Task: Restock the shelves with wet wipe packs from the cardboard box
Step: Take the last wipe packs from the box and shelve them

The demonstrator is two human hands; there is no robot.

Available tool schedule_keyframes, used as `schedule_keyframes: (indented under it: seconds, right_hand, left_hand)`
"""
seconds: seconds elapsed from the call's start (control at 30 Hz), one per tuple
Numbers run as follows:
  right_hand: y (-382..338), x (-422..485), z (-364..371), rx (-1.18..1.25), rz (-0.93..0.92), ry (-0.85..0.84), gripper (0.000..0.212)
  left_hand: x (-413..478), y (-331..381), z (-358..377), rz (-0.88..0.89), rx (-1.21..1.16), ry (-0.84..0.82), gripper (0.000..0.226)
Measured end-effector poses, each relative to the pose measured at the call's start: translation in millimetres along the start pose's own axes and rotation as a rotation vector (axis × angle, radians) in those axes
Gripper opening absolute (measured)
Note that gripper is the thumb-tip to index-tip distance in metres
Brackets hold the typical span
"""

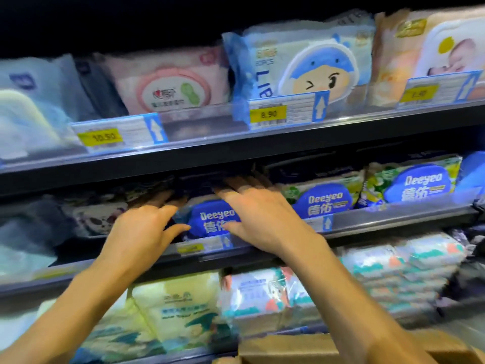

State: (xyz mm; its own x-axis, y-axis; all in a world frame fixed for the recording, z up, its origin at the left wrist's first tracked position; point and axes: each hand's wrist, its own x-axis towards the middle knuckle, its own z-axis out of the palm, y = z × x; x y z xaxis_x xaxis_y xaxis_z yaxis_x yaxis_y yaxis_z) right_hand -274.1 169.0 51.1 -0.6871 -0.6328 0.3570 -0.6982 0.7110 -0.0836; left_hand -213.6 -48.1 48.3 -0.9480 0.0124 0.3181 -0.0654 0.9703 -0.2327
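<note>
Hands, left (143,233) and right (259,219), press spread fingers on a blue pack (210,219) at frame centre; fingertips blur into shelf (393,222) shadow.

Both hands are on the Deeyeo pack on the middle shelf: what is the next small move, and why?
Probably push the Deeyeo pack further back until it sits behind the shelf rail, since both the left hand and right hand rest on it and it looks only partly in.

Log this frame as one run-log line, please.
stage: seating pack on middle shelf | left hand: on Deeyeo pack | right hand: on same pack | cardboard box: below
</note>
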Motion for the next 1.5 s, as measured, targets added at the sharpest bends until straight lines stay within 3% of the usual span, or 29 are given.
schedule_keyframes:
  seconds: [0.2, 0.27, 0.37, 0.47, 0.53, 0.6, 0.67, 0.73, 0.8, 0.83, 0.87, 0.93, 1.0, 1.07, 1.13, 1.2, 1.27, 1.3, 1.4, 1.43, 1.5]
  right_hand:
    - [17, 0, -7, -0.027, 0.016, -0.094, 0.066]
    - [21, 5, -7, -0.032, 0.058, -0.089, 0.07]
    - [29, 21, -6, 0.013, 0.139, -0.091, 0.069]
    - [31, 26, -9, -0.015, 0.199, -0.12, 0.067]
    - [21, 17, -16, -0.036, 0.213, -0.133, 0.062]
    - [8, 5, -25, -0.093, 0.098, -0.112, 0.047]
    - [-1, -12, -43, -0.016, -0.054, 0.095, 0.033]
    - [8, -31, -74, 0.054, -0.194, 0.551, 0.019]
    - [30, -41, -119, 0.013, -0.134, 0.838, 0.018]
    - [44, -42, -142, -0.02, -0.066, 0.883, 0.022]
    - [60, -39, -160, -0.052, -0.004, 0.856, 0.03]
    - [90, -24, -183, -0.148, 0.037, 0.621, 0.052]
    - [110, -7, -185, -0.228, 0.091, 0.364, 0.076]
    - [120, 5, -183, -0.261, 0.168, 0.294, 0.085]
    - [122, 8, -188, -0.285, 0.176, 0.286, 0.079]
    - [123, 0, -197, -0.282, 0.061, 0.249, 0.06]
    - [134, -20, -214, -0.271, -0.044, 0.323, 0.05]
    - [150, -31, -223, -0.259, -0.031, 0.397, 0.049]
    - [204, -72, -250, -0.287, 0.082, 0.405, 0.056]
    - [215, -79, -251, -0.301, 0.111, 0.349, 0.059]
    - [242, -80, -240, -0.232, 0.13, 0.293, 0.042]
  left_hand:
    - [4, 14, -3, 0.082, -0.125, 0.045, 0.04]
    - [14, 30, -5, 0.029, -0.241, 0.05, 0.036]
    - [30, 35, 7, -0.032, -0.284, -0.049, 0.047]
    - [37, 34, 0, -0.001, -0.283, -0.029, 0.054]
    - [28, 38, -18, -0.035, -0.218, -0.097, 0.047]
    - [12, 37, -32, 0.053, -0.201, -0.037, 0.036]
    - [-1, 30, -52, 0.205, -0.264, 0.103, 0.026]
    - [-7, 26, -68, 0.386, -0.487, 0.364, 0.012]
    - [0, 33, -93, 0.493, -0.598, 0.611, 0.014]
    - [10, 40, -112, 0.512, -0.592, 0.699, 0.021]
    - [25, 49, -126, 0.516, -0.562, 0.757, 0.029]
    - [64, 71, -157, 0.472, -0.465, 0.746, 0.049]
    - [103, 86, -173, 0.391, -0.412, 0.542, 0.062]
    - [136, 90, -176, 0.33, -0.478, 0.273, 0.063]
    - [145, 90, -183, 0.313, -0.481, 0.194, 0.063]
    - [143, 89, -189, 0.276, -0.404, 0.209, 0.065]
    - [134, 98, -200, 0.26, -0.305, 0.257, 0.068]
    - [127, 113, -208, 0.296, -0.277, 0.297, 0.074]
    - [131, 178, -216, 0.441, -0.21, 0.436, 0.077]
    - [129, 203, -217, 0.45, -0.18, 0.421, 0.073]
    - [151, 244, -217, 0.451, -0.175, 0.319, 0.062]
